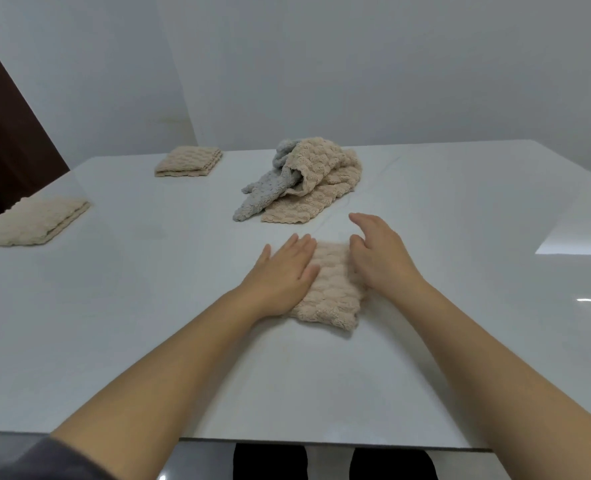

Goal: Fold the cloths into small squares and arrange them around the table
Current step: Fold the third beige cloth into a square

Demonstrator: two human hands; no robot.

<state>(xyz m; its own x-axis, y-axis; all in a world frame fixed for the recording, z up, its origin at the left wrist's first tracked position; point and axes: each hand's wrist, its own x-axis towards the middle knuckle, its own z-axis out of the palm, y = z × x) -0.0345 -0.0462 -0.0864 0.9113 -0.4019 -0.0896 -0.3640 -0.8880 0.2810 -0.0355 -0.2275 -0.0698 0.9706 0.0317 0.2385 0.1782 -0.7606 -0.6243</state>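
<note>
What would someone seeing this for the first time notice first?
Most likely the two bare hands, left hand and right hand, pressing flat on a folded beige cloth at the middle of the white table. Behind them sits a rumpled heap of beige and grey cloths. Two folded beige squares lie at the left edge and the far left corner.

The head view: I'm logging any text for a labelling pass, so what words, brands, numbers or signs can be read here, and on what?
None: no readable text anywhere.
Folded beige cloth under the left hand and right hand: no tag or label showing.
Two folded cloths, unfolded pile, white table: all plain.
</note>
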